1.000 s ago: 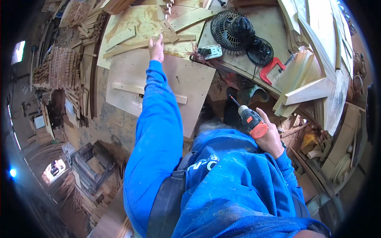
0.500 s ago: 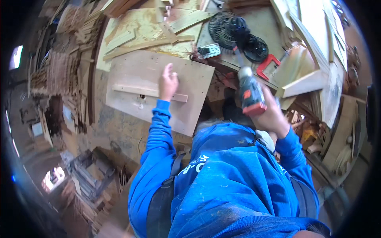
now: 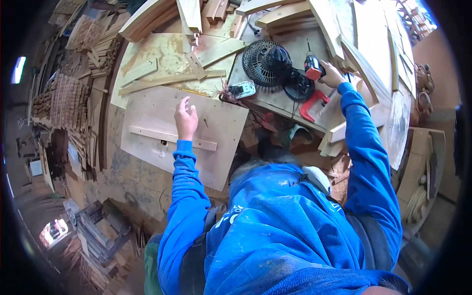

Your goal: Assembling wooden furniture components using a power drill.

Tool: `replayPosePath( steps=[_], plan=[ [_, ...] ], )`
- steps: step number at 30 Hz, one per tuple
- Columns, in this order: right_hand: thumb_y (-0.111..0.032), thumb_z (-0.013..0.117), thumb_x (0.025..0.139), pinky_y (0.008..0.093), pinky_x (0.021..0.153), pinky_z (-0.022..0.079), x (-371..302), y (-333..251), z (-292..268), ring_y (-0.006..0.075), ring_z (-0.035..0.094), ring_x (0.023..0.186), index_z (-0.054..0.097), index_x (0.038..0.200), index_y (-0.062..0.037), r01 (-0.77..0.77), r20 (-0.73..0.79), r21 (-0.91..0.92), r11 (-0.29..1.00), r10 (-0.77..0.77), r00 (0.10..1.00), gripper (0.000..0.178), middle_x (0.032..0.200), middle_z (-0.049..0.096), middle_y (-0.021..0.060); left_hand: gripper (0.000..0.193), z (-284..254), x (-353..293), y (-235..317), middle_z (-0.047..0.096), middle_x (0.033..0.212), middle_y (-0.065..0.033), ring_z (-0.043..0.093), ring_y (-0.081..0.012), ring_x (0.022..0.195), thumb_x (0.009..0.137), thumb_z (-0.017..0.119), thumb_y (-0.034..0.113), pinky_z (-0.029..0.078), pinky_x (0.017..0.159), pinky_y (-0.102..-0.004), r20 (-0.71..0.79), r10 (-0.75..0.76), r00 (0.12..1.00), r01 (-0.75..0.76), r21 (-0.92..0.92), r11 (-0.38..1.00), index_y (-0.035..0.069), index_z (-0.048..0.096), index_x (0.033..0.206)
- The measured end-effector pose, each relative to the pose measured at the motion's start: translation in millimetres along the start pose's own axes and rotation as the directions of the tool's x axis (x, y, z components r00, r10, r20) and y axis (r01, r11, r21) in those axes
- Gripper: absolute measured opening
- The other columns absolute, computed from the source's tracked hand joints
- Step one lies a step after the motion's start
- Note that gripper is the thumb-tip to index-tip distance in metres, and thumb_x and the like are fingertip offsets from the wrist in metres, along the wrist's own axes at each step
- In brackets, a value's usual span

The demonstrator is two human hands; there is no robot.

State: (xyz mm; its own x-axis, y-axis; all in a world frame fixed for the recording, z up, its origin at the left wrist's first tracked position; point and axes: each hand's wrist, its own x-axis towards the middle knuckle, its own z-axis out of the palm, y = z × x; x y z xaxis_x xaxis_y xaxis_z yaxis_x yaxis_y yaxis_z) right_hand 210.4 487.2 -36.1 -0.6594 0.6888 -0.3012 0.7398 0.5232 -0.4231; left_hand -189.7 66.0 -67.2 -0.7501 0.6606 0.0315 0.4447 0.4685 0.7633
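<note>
My right hand (image 3: 333,74) is wrapped round the grip of a red and black cordless drill (image 3: 312,67), its bit pointing away from me. The drill is over the far table, right of a black fan (image 3: 266,63) and above a red clamp (image 3: 313,105). My left hand (image 3: 186,119) hovers over a flat wooden panel (image 3: 216,164), fingers loosely bent and apart, holding nothing that I can see. A narrow wooden strip (image 3: 172,137) lies across the panel below that hand. Beside the hand, a small dark screw-like piece (image 3: 206,122) shows on the panel.
A white and grey power strip (image 3: 243,89) lies beside the fan. Loose boards (image 3: 223,51) cover the back of the table, with curved timber pieces (image 3: 366,69) at right. Stacked wood strips (image 3: 64,101) stand at left, and a grey machine (image 3: 101,231) sits lower left.
My right hand has carried the drill forward, from near my body to over the table beside the fan. My left hand stays above the panel. The view has shifted a little.
</note>
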Motion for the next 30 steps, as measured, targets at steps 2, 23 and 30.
replayPosePath(
  steps=[2, 23, 30],
  plan=[
    [-0.012, 0.085, 0.072, 0.046, 0.108, 0.047, 24.1, 17.9, 10.5, 0.0415, 0.061, 0.123, 0.053, 0.143, -0.0029, 0.002, -0.066, 0.096, 0.995, 0.005, 0.998, 0.079, 0.13, 0.063, 0.0262, 0.042, 11.4, 8.4, 18.7, 0.068, 0.124, -0.0234, 0.068, -0.0366, 0.115, 0.09, 0.069, 0.006, 0.055, 0.098, -0.0423, -0.01, -0.05, 0.999, 0.05, 0.003, 0.999, 0.0, 0.062, 0.13],
    [-0.002, 0.067, 0.075, 0.0448, 0.117, 0.039, 10.2, 27.5, 101.5, 0.0433, 0.046, 0.14, 0.046, 0.147, -0.001, 0.001, -0.115, 0.415, 0.91, 0.052, 0.992, 0.075, 0.146, 0.052, 0.0264, 0.097, 236.9, 149.0, 164.8, 0.067, 0.129, -0.0171, 0.065, -0.0344, 0.122, 0.052, 0.102, 0.033, 0.051, 0.109, -0.0424, 0.477, 0.631, 0.612, -0.622, -0.203, 0.757, 0.007, 0.057, 0.134],
    [0.0, 0.077, 0.072, 0.0389, 0.103, 0.05, -5.3, 5.2, 134.9, 0.0357, 0.062, 0.119, 0.066, 0.123, -0.0027, 0.063, -0.32, 0.712, 0.7, 0.243, 0.916, 0.053, 0.125, 0.064, 0.0187, 0.094, 237.8, 141.0, 214.9, 0.071, 0.122, -0.0169, 0.07, -0.0326, 0.112, 0.051, 0.101, 0.03, 0.055, 0.101, -0.0415, 0.523, 0.638, 0.565, -0.715, -0.075, 0.695, 0.006, 0.06, 0.132]
  ],
)
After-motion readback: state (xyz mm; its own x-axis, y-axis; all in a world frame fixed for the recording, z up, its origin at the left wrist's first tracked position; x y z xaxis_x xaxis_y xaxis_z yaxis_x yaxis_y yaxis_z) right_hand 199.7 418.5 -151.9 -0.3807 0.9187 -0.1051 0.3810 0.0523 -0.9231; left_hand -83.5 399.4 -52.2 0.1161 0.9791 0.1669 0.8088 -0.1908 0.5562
